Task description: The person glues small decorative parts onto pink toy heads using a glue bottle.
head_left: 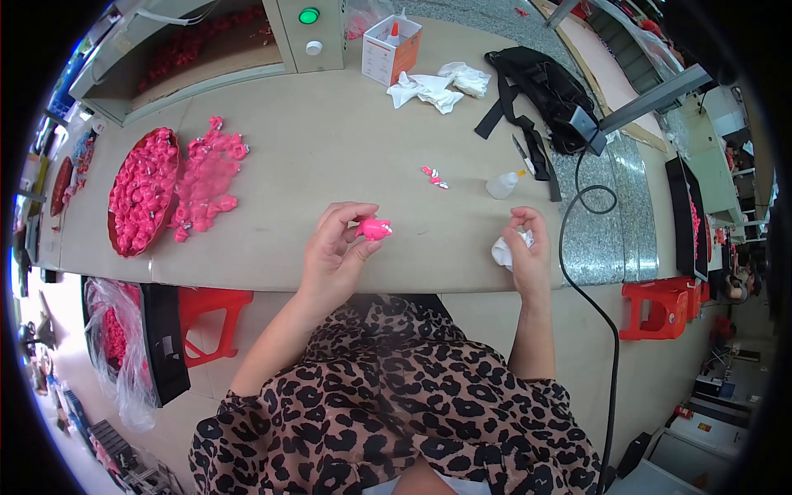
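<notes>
Left hand (pixel 334 252) grip closed on a small pink part (pixel 374 228) — fingertip pinch — while right hand (pixel 526 247) grip, well right of it, clenches a white cloth (pixel 503 252) above the desk (pixel 330 148).

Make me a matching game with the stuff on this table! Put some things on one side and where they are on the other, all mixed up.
Things:
1. small pink piece
2. crumpled white cloth
3. red tray of pink pieces
4. small clear squeeze bottle

Places:
A. lying on the table above the right hand
B. pinched in the left hand's fingertips
C. at the table's left side, beside a loose pink pile
D. held in the right hand

Pairs: 1-B, 2-D, 3-C, 4-A
</notes>
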`<state>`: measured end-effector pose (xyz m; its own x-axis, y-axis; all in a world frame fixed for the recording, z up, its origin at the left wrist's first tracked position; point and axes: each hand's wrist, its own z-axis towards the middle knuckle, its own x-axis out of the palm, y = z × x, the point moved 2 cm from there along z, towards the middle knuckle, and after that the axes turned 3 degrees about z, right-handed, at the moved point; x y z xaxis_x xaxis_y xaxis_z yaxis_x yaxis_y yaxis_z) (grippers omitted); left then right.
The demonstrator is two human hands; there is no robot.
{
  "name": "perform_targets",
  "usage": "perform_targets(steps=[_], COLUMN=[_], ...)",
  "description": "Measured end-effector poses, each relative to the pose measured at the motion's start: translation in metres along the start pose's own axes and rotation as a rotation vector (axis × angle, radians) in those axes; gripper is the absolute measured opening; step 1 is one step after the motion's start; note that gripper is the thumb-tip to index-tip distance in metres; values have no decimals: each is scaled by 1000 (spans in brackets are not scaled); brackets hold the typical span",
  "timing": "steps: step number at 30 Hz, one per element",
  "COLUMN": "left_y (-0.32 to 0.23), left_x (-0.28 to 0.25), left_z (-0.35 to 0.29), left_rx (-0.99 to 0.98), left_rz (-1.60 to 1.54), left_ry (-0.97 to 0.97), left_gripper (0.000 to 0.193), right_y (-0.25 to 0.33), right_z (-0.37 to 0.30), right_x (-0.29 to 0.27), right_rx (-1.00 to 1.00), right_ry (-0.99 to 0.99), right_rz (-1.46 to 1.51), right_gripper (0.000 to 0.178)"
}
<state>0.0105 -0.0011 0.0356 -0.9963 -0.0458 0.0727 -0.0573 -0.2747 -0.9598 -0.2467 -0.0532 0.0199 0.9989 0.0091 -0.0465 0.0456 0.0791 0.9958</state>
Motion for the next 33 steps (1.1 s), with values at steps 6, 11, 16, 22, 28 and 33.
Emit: perform_targets(steps=[6,11,16,22,28,33], left_y=[-2,-2,0,-1,8,13], left_x=[1,2,1,1,-2,-2], left_z=[1,1,1,1,1,6], left_rx=[65,64,78,114,-107,36], left_rz=[44,59,159,353,151,328], left_ry=[52,55,68,121,99,199], left_gripper=[27,26,24,30,36,31], right_y=[-1,1,25,23,16,8], right_z=[-12,-17,-19,-18,-19,-17], right_x=[33,59,87,107,111,112], right_rx=[205,233,260,297,415,496], right_ry=[209,325,458,517,525,527], right_rz=[78,112,258,383,498,578], right_gripper=[16,14,17,14,12,14])
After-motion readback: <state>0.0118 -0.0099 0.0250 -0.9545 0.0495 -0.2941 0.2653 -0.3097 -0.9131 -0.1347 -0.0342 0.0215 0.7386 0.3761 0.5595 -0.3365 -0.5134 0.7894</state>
